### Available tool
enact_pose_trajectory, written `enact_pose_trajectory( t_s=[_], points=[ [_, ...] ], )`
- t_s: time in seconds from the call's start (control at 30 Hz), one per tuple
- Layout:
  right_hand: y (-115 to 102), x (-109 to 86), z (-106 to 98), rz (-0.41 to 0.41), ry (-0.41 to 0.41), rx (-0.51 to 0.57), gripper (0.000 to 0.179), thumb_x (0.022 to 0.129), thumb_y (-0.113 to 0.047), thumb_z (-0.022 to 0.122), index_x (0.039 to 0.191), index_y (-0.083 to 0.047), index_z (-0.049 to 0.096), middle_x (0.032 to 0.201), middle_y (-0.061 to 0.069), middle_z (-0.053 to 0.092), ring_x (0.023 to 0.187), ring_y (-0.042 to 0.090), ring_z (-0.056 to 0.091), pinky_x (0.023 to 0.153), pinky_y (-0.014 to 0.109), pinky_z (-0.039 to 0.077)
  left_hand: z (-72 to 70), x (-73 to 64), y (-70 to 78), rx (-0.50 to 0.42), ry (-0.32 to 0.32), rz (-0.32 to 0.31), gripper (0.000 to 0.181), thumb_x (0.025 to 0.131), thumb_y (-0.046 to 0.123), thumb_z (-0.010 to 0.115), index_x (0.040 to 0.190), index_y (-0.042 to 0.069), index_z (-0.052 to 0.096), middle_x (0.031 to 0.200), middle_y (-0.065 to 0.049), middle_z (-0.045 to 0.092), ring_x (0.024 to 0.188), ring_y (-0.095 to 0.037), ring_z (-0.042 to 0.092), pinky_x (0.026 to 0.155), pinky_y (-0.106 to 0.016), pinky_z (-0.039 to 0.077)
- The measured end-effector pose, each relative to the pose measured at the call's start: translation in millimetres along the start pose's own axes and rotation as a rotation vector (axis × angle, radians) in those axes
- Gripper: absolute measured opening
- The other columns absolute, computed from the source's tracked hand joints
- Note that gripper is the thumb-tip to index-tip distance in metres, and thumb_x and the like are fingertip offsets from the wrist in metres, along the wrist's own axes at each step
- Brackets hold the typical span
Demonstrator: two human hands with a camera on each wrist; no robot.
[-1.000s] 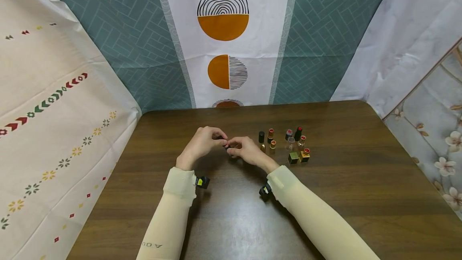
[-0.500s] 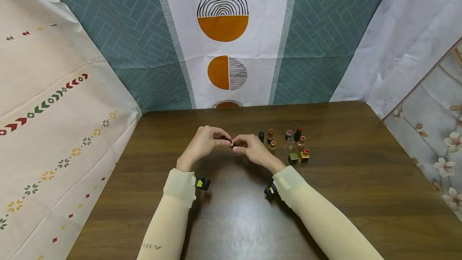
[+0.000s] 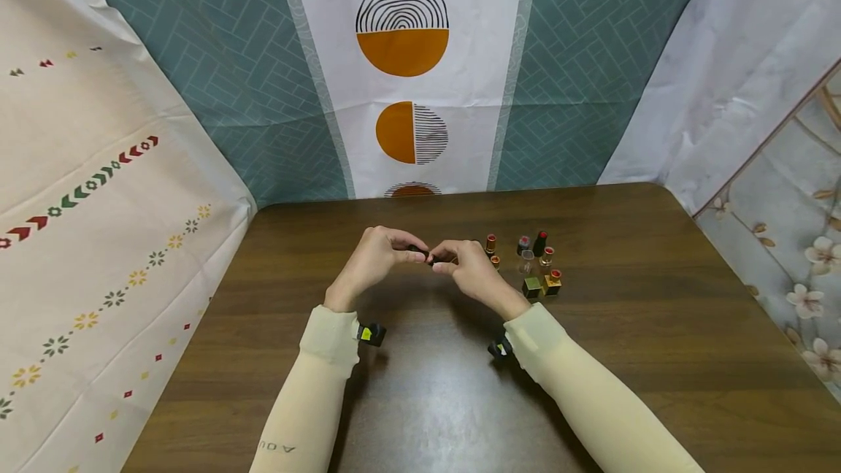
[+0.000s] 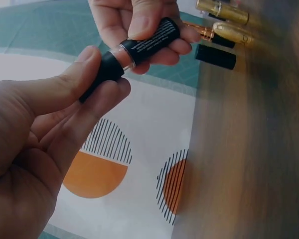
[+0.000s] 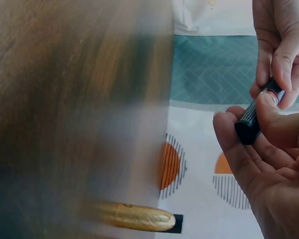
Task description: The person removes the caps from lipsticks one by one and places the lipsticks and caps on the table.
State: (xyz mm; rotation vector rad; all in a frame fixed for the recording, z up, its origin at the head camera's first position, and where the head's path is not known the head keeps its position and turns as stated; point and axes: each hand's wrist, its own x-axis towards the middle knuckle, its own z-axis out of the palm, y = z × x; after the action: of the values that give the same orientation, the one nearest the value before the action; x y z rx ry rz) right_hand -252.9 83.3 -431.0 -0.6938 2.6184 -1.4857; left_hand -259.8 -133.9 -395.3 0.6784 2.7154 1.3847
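Both hands meet over the back middle of the table, with a black lipstick (image 4: pixel 157 44) between them. My left hand (image 3: pixel 376 260) pinches one black end (image 4: pixel 105 70) between thumb and fingers. Around the other end, a black barrel with white print, curl the thumb and fingers of my right hand (image 3: pixel 478 272). A narrow pinkish, shiny band (image 4: pixel 122 57) shows between the two black parts. In the right wrist view the printed barrel (image 5: pixel 247 124) points down and left, its end resting against the fingers.
Right of my hands stand gold lipsticks (image 3: pixel 490 243), a black one with a red tip (image 3: pixel 540 244), a clear cap (image 3: pixel 526 263), a square gold cap (image 3: pixel 531 287) and a square gold lipstick (image 3: pixel 553 282). A black cylinder (image 4: pixel 215 57) stands near the right hand. Patterned cloth hangs behind the table.
Both hands have shifted a little right with the lipstick, the right hand further than the left. The right hand now covers the black cylinder in the head view.
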Motion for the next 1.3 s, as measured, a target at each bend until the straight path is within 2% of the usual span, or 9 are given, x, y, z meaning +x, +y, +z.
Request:
enact_pose_trajectory(
  t_s=[0.23, 0.43, 0.5, 0.63, 0.7, 0.87, 0.97, 1.17, 1.3],
  points=[
    [-6.8, -5.9, -7.0, -0.005, 0.013, -0.083, 0.016, 0.099, -0.004, 0.07, 0.114, -0.003, 0.075, 0.107, 0.008, 0.075, 0.087, 0.023, 0.069, 0.075, 0.037, 0.056, 4.6, 2.4, 4.1, -0.026, -0.007, 0.008, 0.014, 0.088, 0.015, 0.083, 0.102, 0.015, 0.084, 0.097, 0.003, 0.079, 0.087, -0.014, 0.074, 0.082, -0.038, 0.06],
    [-7.4, -4.5, -9.3, -0.023, 0.04, -0.13, 0.016, 0.099, -0.005, 0.071, 0.114, -0.003, 0.075, 0.106, 0.009, 0.076, 0.089, 0.025, 0.071, 0.077, 0.04, 0.057, 5.0, 3.3, 2.8, -0.038, 0.029, 0.012, 0.015, 0.089, 0.019, 0.084, 0.104, 0.016, 0.084, 0.098, 0.004, 0.079, 0.089, -0.013, 0.075, 0.081, -0.035, 0.06],
    [-4.5, -4.5, -11.6, -0.021, 0.077, -0.158, 0.015, 0.098, -0.005, 0.071, 0.112, -0.003, 0.076, 0.105, 0.009, 0.076, 0.088, 0.023, 0.07, 0.076, 0.04, 0.056, 1.3, 1.9, 0.6, -0.033, 0.108, -0.003, 0.016, 0.09, 0.021, 0.084, 0.105, 0.015, 0.084, 0.098, 0.003, 0.08, 0.088, -0.015, 0.075, 0.077, -0.032, 0.059],
    [3.1, -8.5, -22.5, 0.023, 0.172, -0.189, 0.014, 0.096, -0.004, 0.074, 0.11, -0.002, 0.077, 0.103, 0.011, 0.077, 0.086, 0.022, 0.069, 0.073, 0.039, 0.055, -11.5, -2.5, -4.5, -0.012, 0.33, -0.044, 0.014, 0.089, 0.018, 0.084, 0.103, 0.015, 0.085, 0.094, -0.001, 0.08, 0.082, -0.02, 0.071, 0.062, -0.029, 0.047],
    [4.6, -10.6, -28.8, 0.04, 0.206, -0.156, 0.016, 0.096, -0.004, 0.074, 0.111, -0.002, 0.076, 0.103, 0.013, 0.077, 0.086, 0.025, 0.071, 0.072, 0.04, 0.056, -16.1, -3.4, -5.7, -0.008, 0.372, -0.047, 0.014, 0.088, 0.017, 0.085, 0.102, 0.014, 0.085, 0.093, -0.002, 0.08, 0.081, -0.019, 0.071, 0.06, -0.028, 0.045],
    [2.3, -10.0, -37.6, 0.009, 0.205, -0.078, 0.02, 0.098, -0.006, 0.073, 0.117, -0.002, 0.074, 0.106, 0.014, 0.076, 0.087, 0.034, 0.074, 0.07, 0.039, 0.057, -10.7, 0.6, -2.9, 0.004, 0.278, 0.009, 0.019, 0.09, 0.022, 0.083, 0.107, 0.013, 0.083, 0.097, -0.001, 0.08, 0.086, -0.015, 0.074, 0.071, -0.029, 0.054],
    [3.4, -9.4, -39.0, 0.007, 0.206, -0.074, 0.02, 0.097, -0.006, 0.073, 0.117, -0.002, 0.075, 0.107, 0.013, 0.076, 0.089, 0.031, 0.073, 0.073, 0.039, 0.058, -2.2, 4.1, -0.4, 0.018, 0.24, 0.016, 0.017, 0.09, 0.022, 0.082, 0.106, 0.015, 0.083, 0.096, 0.001, 0.079, 0.084, -0.014, 0.073, 0.075, -0.033, 0.057],
    [9.6, -13.0, -46.3, 0.061, 0.188, -0.036, 0.021, 0.096, -0.01, 0.076, 0.117, -0.006, 0.075, 0.106, 0.01, 0.077, 0.094, 0.026, 0.074, 0.077, 0.041, 0.056, 12.7, 10.1, 1.6, 0.027, 0.163, 0.019, 0.015, 0.091, 0.018, 0.082, 0.106, 0.016, 0.08, 0.1, 0.002, 0.078, 0.089, -0.017, 0.071, 0.083, -0.038, 0.058],
    [14.4, -16.7, -53.3, 0.074, 0.154, -0.045, 0.022, 0.095, -0.011, 0.077, 0.117, -0.007, 0.076, 0.107, 0.008, 0.078, 0.098, 0.025, 0.074, 0.08, 0.042, 0.056, 23.0, 13.9, 1.0, -0.002, 0.152, 0.023, 0.021, 0.088, 0.016, 0.086, 0.106, 0.012, 0.076, 0.101, 0.001, 0.077, 0.091, -0.017, 0.072, 0.087, -0.036, 0.058]
  ],
)
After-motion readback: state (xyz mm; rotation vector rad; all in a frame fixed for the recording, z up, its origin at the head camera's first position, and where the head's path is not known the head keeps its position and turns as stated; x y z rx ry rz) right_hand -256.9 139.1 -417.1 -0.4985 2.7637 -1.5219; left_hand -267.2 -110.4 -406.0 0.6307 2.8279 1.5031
